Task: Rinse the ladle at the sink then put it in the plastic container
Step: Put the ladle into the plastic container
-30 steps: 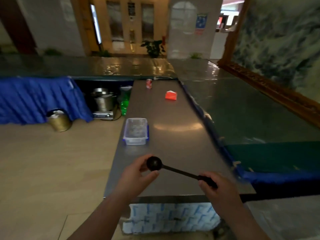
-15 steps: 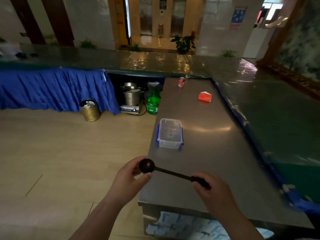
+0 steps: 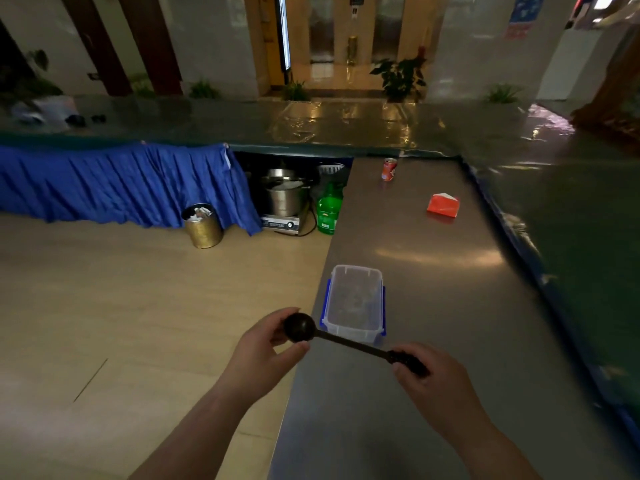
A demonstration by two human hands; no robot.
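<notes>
A small dark ladle [image 3: 300, 328] is held level between both hands, just in front of the near end of the plastic container. My left hand [image 3: 265, 351] cups its round bowl with thumb and fingers. My right hand [image 3: 429, 386] is closed around the dark handle end. The clear plastic container [image 3: 354, 336] with blue clips stands open on the steel counter [image 3: 433, 306], close to the counter's left edge. No sink is in view.
A red can [image 3: 389, 169] and a red folded carton [image 3: 443, 205] sit farther back on the counter. On the floor to the left are a gold bin [image 3: 202, 226], a steel pot on a cooker [image 3: 282, 199], a green bottle [image 3: 329, 211] and blue drapery [image 3: 114, 187].
My view has swung left and moved forward along the counter. The container is now much nearer to the ladle. Both hands keep the same hold on the ladle.
</notes>
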